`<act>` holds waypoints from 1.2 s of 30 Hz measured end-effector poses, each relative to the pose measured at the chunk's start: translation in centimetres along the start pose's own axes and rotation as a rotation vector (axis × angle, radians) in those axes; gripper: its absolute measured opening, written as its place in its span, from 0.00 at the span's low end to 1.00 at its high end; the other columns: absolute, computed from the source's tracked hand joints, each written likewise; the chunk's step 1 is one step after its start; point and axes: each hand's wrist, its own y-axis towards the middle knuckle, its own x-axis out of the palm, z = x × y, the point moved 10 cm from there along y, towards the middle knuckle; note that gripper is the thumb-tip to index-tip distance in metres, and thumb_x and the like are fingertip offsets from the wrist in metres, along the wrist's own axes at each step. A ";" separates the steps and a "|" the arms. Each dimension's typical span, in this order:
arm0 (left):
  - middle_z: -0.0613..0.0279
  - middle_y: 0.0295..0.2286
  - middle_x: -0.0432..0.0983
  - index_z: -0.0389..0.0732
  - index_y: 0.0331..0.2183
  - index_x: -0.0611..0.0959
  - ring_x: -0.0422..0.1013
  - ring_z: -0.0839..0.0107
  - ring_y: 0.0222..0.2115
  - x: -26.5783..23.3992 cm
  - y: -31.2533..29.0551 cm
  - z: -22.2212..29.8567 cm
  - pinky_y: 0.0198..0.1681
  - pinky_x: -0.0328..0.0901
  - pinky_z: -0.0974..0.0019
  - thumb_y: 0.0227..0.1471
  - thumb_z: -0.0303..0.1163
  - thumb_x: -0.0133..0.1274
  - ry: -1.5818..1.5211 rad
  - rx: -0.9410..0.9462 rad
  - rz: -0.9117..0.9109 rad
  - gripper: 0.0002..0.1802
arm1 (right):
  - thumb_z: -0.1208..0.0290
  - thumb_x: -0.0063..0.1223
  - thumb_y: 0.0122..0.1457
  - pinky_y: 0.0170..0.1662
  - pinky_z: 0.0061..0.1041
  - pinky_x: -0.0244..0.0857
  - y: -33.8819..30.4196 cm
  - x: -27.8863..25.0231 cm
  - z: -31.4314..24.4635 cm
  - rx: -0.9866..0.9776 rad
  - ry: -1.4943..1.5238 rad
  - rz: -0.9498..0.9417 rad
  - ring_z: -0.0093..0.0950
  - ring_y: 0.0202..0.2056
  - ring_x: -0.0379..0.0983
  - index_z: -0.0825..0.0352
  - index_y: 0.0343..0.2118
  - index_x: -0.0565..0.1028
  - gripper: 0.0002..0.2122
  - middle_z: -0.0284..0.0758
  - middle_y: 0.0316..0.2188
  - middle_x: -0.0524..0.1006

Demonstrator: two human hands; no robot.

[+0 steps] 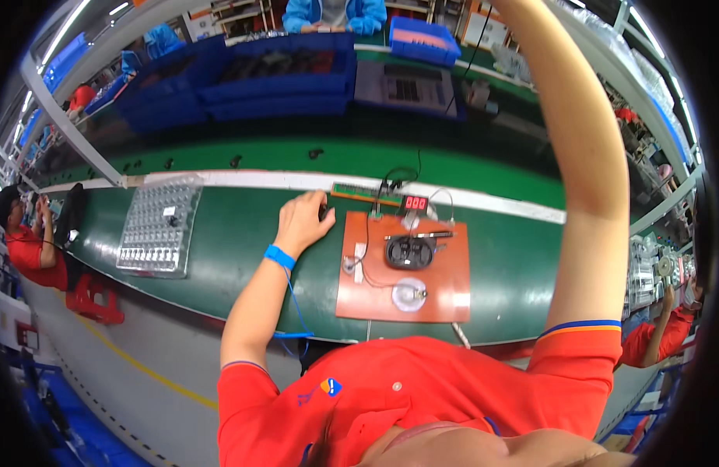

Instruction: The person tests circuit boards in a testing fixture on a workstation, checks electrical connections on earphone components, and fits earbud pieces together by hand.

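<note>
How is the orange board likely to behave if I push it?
The orange board looks flat and straight-edged, so it's probably fairly stiff. Lying flat, it seems unlikely to roll or tip. The black case resting on it might slide.

Bright tube lamps (66,31) are seen at upper left and right; the counter (515,265) is faintly glossed, outer lines bowed.

Toward the table's (515,272) left edge, one clear tray (156,226). On one orange board (447,300), one black case (410,254) and one large disc (404,296); at its far edge, one display (415,203).
</note>
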 end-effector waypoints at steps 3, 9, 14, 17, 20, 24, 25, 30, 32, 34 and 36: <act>0.56 0.26 0.75 0.41 0.29 0.77 0.74 0.56 0.30 -1.7 0.3 0.9 0.31 0.66 0.54 0.45 0.45 0.59 0.017 0.025 0.035 0.17 | 0.73 0.57 0.52 0.47 0.34 0.59 -8.9 -2.8 -1.8 -0.019 0.081 -0.008 0.32 0.39 0.71 0.63 0.34 0.77 0.06 0.30 0.31 0.78; 0.53 0.33 0.77 0.38 0.38 0.80 0.74 0.54 0.35 -2.5 5.1 -3.4 0.39 0.69 0.59 0.47 0.42 0.60 0.069 -0.049 0.074 0.20 | 0.84 0.54 0.48 0.45 0.31 0.62 -32.7 -7.4 -5.1 0.398 0.226 -0.250 0.33 0.37 0.71 0.65 0.33 0.77 0.09 0.34 0.31 0.77; 0.51 0.36 0.76 0.41 0.38 0.81 0.72 0.51 0.40 1.3 11.3 -3.0 0.42 0.68 0.56 0.48 0.34 0.58 0.098 0.177 0.115 0.14 | 0.87 0.51 0.51 0.40 0.27 0.64 -44.3 -7.8 -5.6 0.884 0.307 -0.253 0.34 0.34 0.71 0.69 0.34 0.76 0.09 0.37 0.29 0.76; 0.51 0.37 0.76 0.40 0.39 0.81 0.73 0.53 0.39 3.5 11.0 -5.9 0.42 0.69 0.58 0.47 0.32 0.59 0.197 0.113 0.001 0.14 | 0.87 0.48 0.52 0.39 0.25 0.65 -45.5 -7.4 -7.1 0.935 0.397 -0.328 0.32 0.32 0.72 0.71 0.33 0.76 0.08 0.38 0.27 0.76; 0.51 0.36 0.76 0.40 0.39 0.82 0.74 0.55 0.37 4.0 11.1 -6.0 0.40 0.70 0.61 0.46 0.28 0.59 0.037 0.018 -0.024 0.14 | 0.87 0.48 0.53 0.36 0.25 0.65 -46.5 -5.2 -6.8 0.972 0.518 -0.397 0.31 0.30 0.72 0.71 0.33 0.76 0.08 0.37 0.27 0.75; 0.55 0.35 0.77 0.39 0.37 0.82 0.76 0.61 0.35 -0.6 7.9 5.7 0.38 0.71 0.66 0.45 0.21 0.58 -0.392 0.163 0.058 0.13 | 0.87 0.48 0.53 0.36 0.24 0.65 -48.3 -4.9 -6.8 1.017 0.513 -0.458 0.30 0.30 0.72 0.71 0.33 0.76 0.07 0.37 0.26 0.75; 0.56 0.34 0.77 0.39 0.36 0.82 0.76 0.61 0.36 -1.2 6.2 9.3 0.39 0.71 0.65 0.45 0.21 0.58 -0.438 0.241 -0.004 0.12 | 0.87 0.48 0.53 0.36 0.24 0.65 -48.4 -4.6 -7.4 1.024 0.518 -0.478 0.30 0.30 0.72 0.71 0.33 0.76 0.07 0.37 0.26 0.75; 0.57 0.36 0.77 0.37 0.35 0.82 0.75 0.62 0.37 1.6 0.2 17.5 0.40 0.71 0.63 0.41 0.22 0.62 -0.671 0.435 -0.235 0.13 | 0.87 0.49 0.51 0.36 0.25 0.66 -44.7 -1.8 -8.0 0.944 0.636 -0.404 0.32 0.31 0.73 0.71 0.33 0.76 0.08 0.38 0.27 0.76; 0.58 0.36 0.76 0.37 0.33 0.81 0.74 0.61 0.39 2.9 0.0 17.5 0.42 0.70 0.63 0.41 0.24 0.62 -0.621 0.416 -0.280 0.11 | 0.87 0.49 0.51 0.37 0.27 0.66 -41.7 -0.7 -10.6 0.723 0.746 -0.380 0.33 0.31 0.73 0.71 0.32 0.76 0.08 0.38 0.28 0.77; 0.58 0.37 0.75 0.38 0.32 0.81 0.73 0.60 0.40 4.1 -1.2 17.4 0.43 0.69 0.62 0.41 0.25 0.62 -0.590 0.374 -0.336 0.11 | 0.88 0.50 0.50 0.37 0.28 0.66 -40.5 0.6 -11.3 0.757 0.800 -0.360 0.33 0.31 0.73 0.70 0.32 0.76 0.08 0.38 0.29 0.77; 0.58 0.37 0.75 0.38 0.32 0.80 0.73 0.60 0.39 3.7 -1.0 16.9 0.43 0.69 0.62 0.40 0.28 0.63 -0.636 0.377 -0.310 0.13 | 0.88 0.50 0.48 0.38 0.30 0.66 -39.0 1.7 -11.0 0.771 0.855 -0.294 0.34 0.32 0.73 0.70 0.33 0.76 0.09 0.39 0.31 0.78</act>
